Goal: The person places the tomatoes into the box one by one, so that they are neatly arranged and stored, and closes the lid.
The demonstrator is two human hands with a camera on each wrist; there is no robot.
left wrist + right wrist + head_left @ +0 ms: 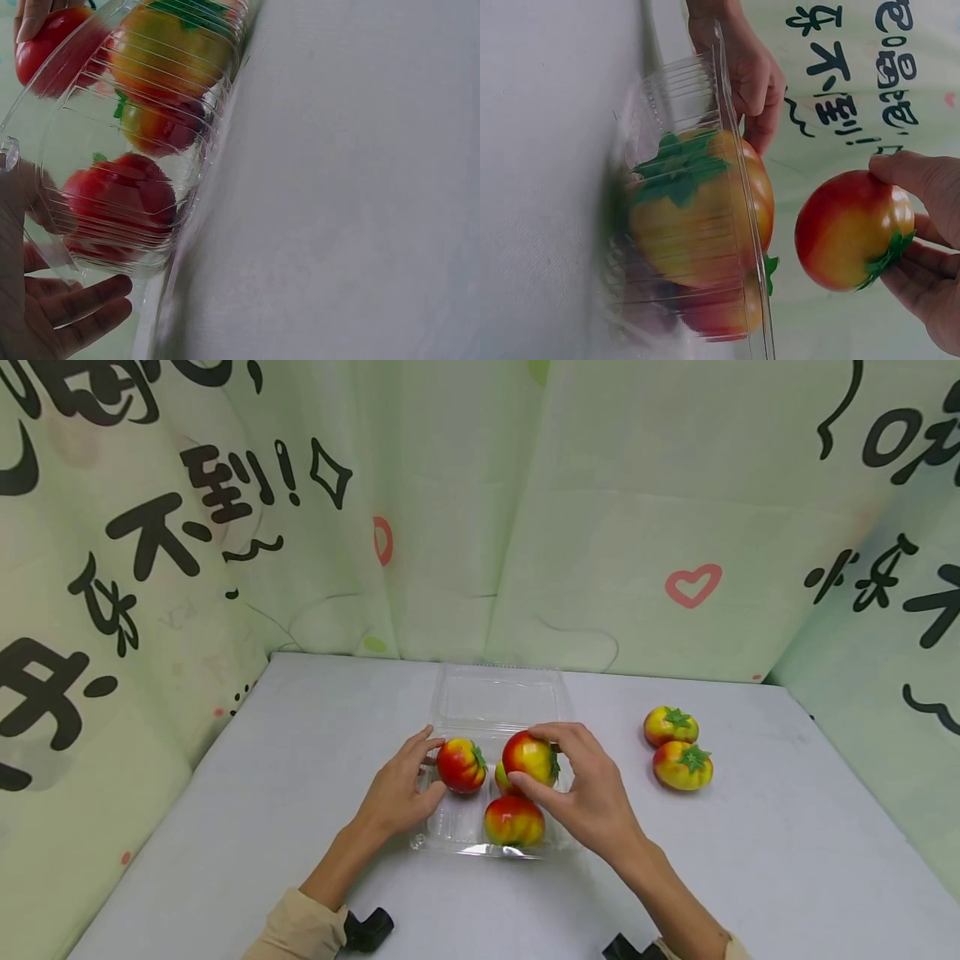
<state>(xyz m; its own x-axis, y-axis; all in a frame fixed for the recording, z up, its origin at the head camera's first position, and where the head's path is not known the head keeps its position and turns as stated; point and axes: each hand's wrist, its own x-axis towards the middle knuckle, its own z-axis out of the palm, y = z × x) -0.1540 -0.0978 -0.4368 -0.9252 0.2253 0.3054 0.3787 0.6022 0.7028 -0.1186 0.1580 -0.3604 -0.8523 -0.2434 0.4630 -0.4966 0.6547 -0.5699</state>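
My right hand [588, 785] pinches a red-and-yellow tomato [851, 229] with a green leafy top between thumb and fingers, holding it above the clear plastic clamshell box [457, 827]. Inside the box lie a red tomato [461, 766] at the left, a tomato [514, 821] at the front right, and another [501, 777] partly hidden behind the held one. My left hand [405, 785] is at the box's left side, thumb and forefinger beside the red tomato. In the left wrist view, its other fingers [94, 304] stretch out loosely outside the clear wall.
Two more red-and-yellow tomatoes, a back one [670, 726] and a front one [682, 766], lie on the white table [750, 843] right of the box. The box's lid [501, 695] lies folded back behind it. A printed pale green curtain [600, 527] hangs around the table.
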